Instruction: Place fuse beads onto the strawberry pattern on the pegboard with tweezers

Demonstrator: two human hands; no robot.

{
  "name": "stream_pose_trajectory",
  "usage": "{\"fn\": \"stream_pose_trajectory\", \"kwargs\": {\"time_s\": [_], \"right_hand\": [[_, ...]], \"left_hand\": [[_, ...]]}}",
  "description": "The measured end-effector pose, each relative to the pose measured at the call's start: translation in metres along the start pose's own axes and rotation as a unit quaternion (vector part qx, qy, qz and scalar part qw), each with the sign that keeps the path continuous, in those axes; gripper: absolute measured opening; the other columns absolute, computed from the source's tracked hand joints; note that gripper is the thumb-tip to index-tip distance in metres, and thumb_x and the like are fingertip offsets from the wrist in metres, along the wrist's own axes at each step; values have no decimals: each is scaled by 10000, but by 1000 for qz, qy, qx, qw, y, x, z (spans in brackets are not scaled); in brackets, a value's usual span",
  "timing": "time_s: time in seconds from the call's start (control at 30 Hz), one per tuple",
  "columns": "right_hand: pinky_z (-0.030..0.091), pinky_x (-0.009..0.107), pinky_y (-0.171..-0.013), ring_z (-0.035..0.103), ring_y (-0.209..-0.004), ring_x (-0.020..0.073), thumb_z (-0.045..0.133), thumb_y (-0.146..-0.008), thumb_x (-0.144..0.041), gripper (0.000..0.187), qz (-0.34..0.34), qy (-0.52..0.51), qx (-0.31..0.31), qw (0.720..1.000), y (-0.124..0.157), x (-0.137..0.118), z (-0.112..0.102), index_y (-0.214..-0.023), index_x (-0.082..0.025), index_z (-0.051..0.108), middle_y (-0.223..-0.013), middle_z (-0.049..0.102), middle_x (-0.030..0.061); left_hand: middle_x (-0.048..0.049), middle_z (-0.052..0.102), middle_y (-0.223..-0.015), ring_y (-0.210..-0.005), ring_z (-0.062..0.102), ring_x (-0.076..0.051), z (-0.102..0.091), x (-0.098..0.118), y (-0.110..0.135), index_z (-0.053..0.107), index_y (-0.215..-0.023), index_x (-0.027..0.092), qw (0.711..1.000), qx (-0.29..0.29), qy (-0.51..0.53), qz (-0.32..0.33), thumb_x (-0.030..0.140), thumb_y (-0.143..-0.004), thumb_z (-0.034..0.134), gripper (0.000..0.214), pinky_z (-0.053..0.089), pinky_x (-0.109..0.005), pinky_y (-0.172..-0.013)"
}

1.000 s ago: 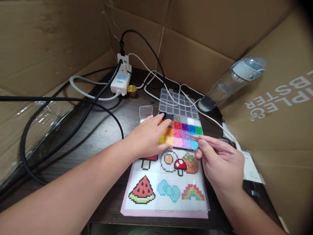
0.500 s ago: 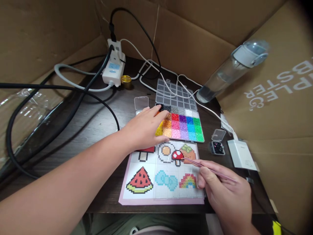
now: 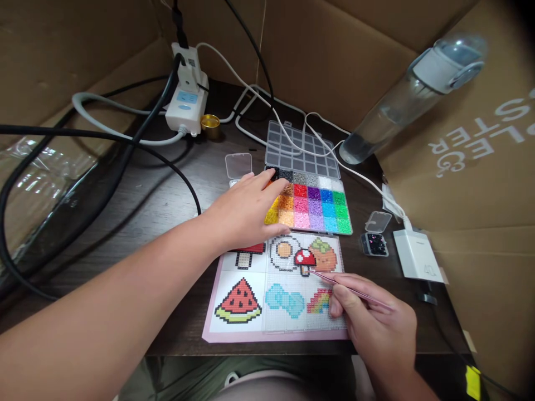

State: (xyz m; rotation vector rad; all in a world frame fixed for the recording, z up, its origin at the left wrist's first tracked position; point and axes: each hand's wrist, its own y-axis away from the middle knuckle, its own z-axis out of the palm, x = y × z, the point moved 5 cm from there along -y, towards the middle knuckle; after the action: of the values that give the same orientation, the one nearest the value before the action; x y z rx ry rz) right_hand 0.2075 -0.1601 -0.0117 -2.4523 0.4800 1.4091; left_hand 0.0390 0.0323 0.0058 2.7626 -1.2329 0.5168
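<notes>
Pink tweezers (image 3: 324, 277) in right hand's grip (image 3: 378, 323) at bead mushroom (image 3: 305, 258), left hand (image 3: 246, 210) unclenched over bead box (image 3: 315, 208)

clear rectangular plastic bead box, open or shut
Open: its clear, gridded plastic lid lies back behind the exposed multicoloured bead compartments.

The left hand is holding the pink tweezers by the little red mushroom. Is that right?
Not the left hand: the right hand holds the pink tweezers by the little red mushroom, as the head view shows.
</notes>
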Motion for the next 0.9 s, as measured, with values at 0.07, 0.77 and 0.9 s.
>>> {"fn": "stream_pose_trajectory", "kwargs": {"time_s": [0.07, 0.77, 0.9], "right_hand": [[580, 308, -682, 633, -553, 138, 664, -886, -239, 153, -4, 1, 1, 1000, 0, -1, 0, -965, -263, 793, -544, 652, -28], [543, 253, -576, 617, -541, 115, 657, -886, -185, 181, -11, -18, -18, 1000, 1, -4, 1, -985, -264, 787, -592, 665, -27], [553, 271, -620, 620, -555, 120, 659, -886, -184, 184, -11, -12, -18, 1000, 1, -4, 1, -988, -269, 786, -577, 658, -31]], "left_hand": [[-167, 337, -1550, -1399, 377, -347, 0, 0, 0, 370, -1449, 192, 1000, -4, 2, -1, 592, -808, 624, 796, 264, -493, -1167], [-161, 373, -1527, -1407, 359, -381, 1, 0, 0, 389, -1431, 188, 1000, 10, 7, 19, 606, -807, 612, 784, 280, -511, -1159], [-148, 361, -1538, -1416, 344, -379, 2, -1, 0, 390, -1431, 201, 1000, 12, 16, 16, 596, -808, 616, 771, 266, -510, -1168]]}}
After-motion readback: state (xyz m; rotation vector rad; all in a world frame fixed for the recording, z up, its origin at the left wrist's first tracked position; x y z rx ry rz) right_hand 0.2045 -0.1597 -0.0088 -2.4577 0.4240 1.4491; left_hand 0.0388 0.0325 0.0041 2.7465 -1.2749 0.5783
